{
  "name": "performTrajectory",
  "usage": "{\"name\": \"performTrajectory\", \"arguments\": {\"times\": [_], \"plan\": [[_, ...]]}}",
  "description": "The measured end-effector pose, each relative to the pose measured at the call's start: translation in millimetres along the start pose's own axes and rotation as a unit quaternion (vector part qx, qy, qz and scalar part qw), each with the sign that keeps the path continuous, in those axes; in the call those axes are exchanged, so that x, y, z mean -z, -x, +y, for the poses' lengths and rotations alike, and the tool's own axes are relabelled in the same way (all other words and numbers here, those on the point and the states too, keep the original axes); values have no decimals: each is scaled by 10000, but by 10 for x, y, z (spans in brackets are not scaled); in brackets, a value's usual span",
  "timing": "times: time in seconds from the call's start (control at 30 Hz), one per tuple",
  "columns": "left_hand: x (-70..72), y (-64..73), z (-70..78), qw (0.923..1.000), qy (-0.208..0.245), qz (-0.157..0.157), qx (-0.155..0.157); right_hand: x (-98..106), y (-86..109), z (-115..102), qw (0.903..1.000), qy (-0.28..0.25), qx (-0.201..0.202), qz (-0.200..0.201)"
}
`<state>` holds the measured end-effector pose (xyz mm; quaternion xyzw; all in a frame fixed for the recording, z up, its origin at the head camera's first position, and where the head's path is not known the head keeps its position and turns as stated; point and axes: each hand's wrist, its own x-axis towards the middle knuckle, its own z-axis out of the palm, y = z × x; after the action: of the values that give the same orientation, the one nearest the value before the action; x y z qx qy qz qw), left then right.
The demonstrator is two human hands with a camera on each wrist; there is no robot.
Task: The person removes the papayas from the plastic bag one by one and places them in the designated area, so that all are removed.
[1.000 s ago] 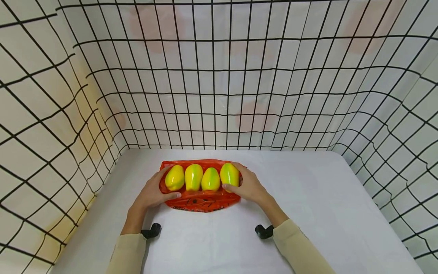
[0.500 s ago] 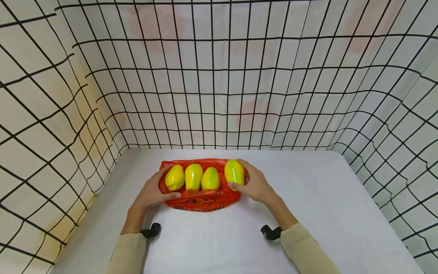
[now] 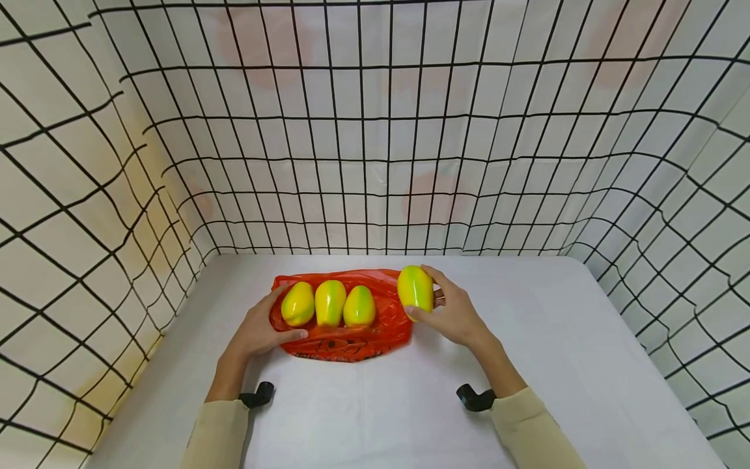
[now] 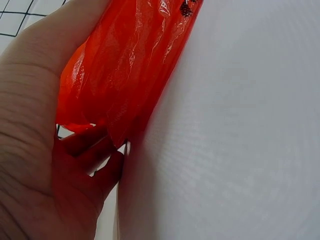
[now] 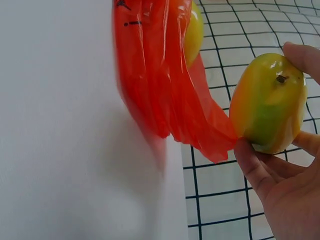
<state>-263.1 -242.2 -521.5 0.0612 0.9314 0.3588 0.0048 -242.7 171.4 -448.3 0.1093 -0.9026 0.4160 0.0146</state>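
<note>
My right hand [image 3: 457, 316] holds a glossy yellow-green mango [image 3: 415, 288] between thumb and fingers, at the right end of a red plastic bag [image 3: 346, 350]. In the right wrist view the mango [image 5: 270, 102] is raised, its dark stem spot showing, with the bag's loose edge [image 5: 215, 145] close beside it. Three more mangoes stand in a row on the bag: a left one [image 3: 297, 304], a middle one [image 3: 331, 303] and a right one [image 3: 360, 306]. My left hand [image 3: 256, 332] grips the bag's left end, thumb along its front; in the left wrist view its fingers [image 4: 90, 145] show past the red plastic [image 4: 125, 75].
The white table [image 3: 527, 365] lies under the bag. Black grid wire mesh [image 3: 375, 156] over white sheeting closes off the back, left and right sides. A black wrist mount [image 3: 476, 398] sits by the right sleeve, another black mount [image 3: 258, 395] by the left.
My right hand has lifted the rightmost mango up and to the right, away from the other three. My left hand and the bag have stayed nearly in place.
</note>
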Motion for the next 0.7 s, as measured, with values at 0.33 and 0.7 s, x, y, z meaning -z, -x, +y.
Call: {"name": "performTrajectory", "arguments": {"times": [0.33,0.7], "plan": [[7,-1,-4,10000,-13,-2,-2,169,40,186,10000,42,-56,32],[8,8,-14,10000,26,20,-5,267,94,427,9996,156,-207,54]]}}
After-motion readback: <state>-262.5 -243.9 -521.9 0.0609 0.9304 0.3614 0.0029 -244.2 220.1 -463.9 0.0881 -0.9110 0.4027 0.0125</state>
